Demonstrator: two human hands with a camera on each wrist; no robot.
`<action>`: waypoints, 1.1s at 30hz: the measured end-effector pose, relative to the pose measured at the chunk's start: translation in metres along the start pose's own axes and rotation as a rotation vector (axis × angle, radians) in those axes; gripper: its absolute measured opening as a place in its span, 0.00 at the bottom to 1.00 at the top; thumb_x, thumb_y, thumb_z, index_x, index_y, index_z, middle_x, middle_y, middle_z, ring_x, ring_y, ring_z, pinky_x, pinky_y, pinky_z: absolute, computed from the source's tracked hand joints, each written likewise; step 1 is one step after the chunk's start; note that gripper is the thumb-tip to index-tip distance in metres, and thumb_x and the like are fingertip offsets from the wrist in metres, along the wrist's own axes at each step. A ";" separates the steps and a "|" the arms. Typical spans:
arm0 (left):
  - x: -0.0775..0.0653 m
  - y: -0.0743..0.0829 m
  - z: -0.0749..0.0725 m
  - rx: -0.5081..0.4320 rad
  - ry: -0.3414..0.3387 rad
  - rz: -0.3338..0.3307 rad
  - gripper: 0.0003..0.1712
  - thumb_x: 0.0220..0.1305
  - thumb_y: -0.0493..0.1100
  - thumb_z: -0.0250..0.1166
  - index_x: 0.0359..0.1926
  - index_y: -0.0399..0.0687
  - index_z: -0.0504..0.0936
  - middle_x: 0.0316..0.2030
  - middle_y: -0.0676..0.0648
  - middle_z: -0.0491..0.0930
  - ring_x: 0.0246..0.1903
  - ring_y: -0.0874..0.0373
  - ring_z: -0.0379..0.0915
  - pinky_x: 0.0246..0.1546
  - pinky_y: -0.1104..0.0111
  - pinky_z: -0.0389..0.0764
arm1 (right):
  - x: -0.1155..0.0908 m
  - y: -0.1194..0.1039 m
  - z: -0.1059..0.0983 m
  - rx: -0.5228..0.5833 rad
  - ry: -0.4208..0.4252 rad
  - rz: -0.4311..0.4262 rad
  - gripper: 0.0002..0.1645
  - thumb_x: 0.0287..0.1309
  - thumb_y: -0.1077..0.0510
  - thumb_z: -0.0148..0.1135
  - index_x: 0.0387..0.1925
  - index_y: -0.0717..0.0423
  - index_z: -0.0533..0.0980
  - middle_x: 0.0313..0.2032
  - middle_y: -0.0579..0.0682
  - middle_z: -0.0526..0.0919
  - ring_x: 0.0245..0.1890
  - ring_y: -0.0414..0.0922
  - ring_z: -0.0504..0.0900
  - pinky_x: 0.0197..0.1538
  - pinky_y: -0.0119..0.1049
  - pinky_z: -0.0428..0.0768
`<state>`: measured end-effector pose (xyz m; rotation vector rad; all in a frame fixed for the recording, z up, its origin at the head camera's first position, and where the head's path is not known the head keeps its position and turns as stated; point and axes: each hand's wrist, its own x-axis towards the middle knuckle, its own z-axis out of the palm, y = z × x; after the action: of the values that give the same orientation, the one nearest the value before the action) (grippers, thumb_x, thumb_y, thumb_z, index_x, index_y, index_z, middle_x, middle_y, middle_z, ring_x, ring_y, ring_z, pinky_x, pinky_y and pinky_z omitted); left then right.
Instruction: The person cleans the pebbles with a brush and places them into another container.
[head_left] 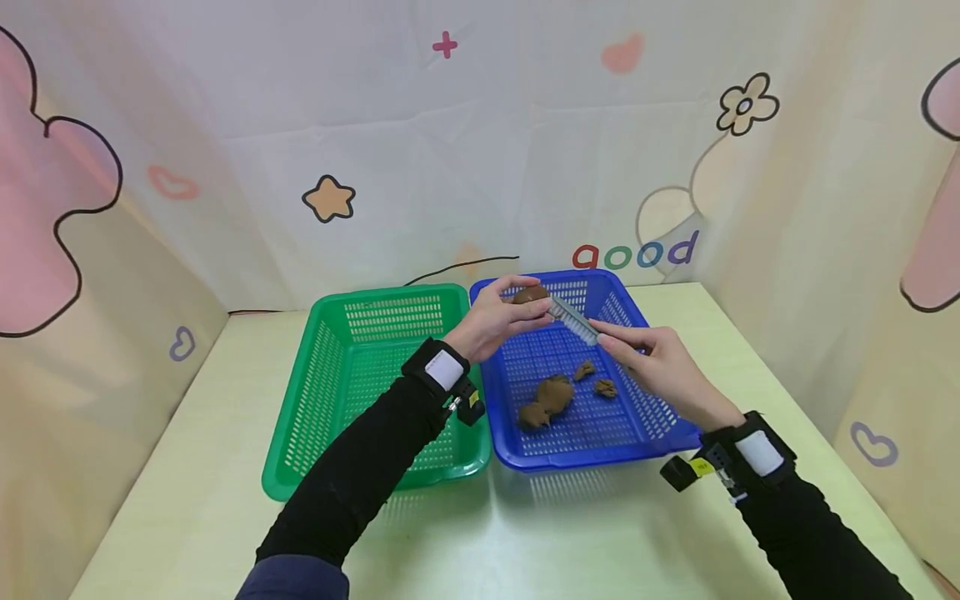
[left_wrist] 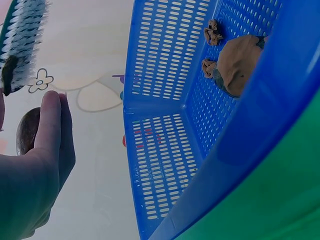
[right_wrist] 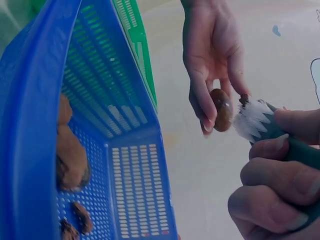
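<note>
My left hand (head_left: 491, 323) holds a shiny brown egg (head_left: 530, 294) between thumb and fingers, above the back of the blue basket (head_left: 570, 461). In my right hand (head_left: 667, 367) is a scrub brush (head_left: 574, 320) with a green handle and pale bristles, gripped by curled fingers. The bristles (right_wrist: 251, 120) are close beside the egg (right_wrist: 220, 109) in the right wrist view; dark mud clings to their tip. Below, mud-coated lumps (head_left: 555, 394) lie in the blue basket, with small crumbled mud pieces (head_left: 605, 388) next to them.
A green basket (head_left: 285, 442) stands against the left side of the blue one, under my left forearm. Both are on a pale table (head_left: 187, 467). A printed curtain (head_left: 450, 150) hangs behind and at both sides.
</note>
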<state>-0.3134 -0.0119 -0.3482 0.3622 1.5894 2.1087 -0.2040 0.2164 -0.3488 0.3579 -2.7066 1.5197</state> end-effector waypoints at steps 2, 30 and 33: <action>0.000 0.000 -0.002 -0.004 0.010 0.007 0.25 0.67 0.35 0.59 0.64 0.40 0.66 0.52 0.40 0.72 0.48 0.49 0.79 0.58 0.56 0.77 | 0.001 -0.001 0.001 -0.038 0.013 -0.022 0.25 0.69 0.48 0.54 0.64 0.53 0.72 0.18 0.48 0.65 0.13 0.39 0.58 0.15 0.31 0.59; -0.022 0.025 -0.015 0.282 0.049 0.171 0.33 0.58 0.27 0.65 0.62 0.49 0.64 0.55 0.38 0.68 0.53 0.42 0.79 0.57 0.58 0.79 | 0.006 0.009 0.017 -0.178 0.191 -0.172 0.22 0.67 0.56 0.57 0.61 0.54 0.74 0.31 0.58 0.83 0.15 0.37 0.65 0.15 0.29 0.60; -0.026 0.028 -0.017 0.426 0.083 0.232 0.33 0.56 0.27 0.67 0.59 0.48 0.65 0.55 0.39 0.71 0.53 0.44 0.77 0.53 0.58 0.81 | 0.006 0.011 0.017 -0.178 0.197 -0.174 0.22 0.67 0.56 0.57 0.61 0.54 0.74 0.38 0.60 0.85 0.19 0.37 0.68 0.15 0.28 0.61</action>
<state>-0.3055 -0.0453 -0.3247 0.6337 2.1386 1.9515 -0.2104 0.2057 -0.3661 0.4021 -2.5564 1.1921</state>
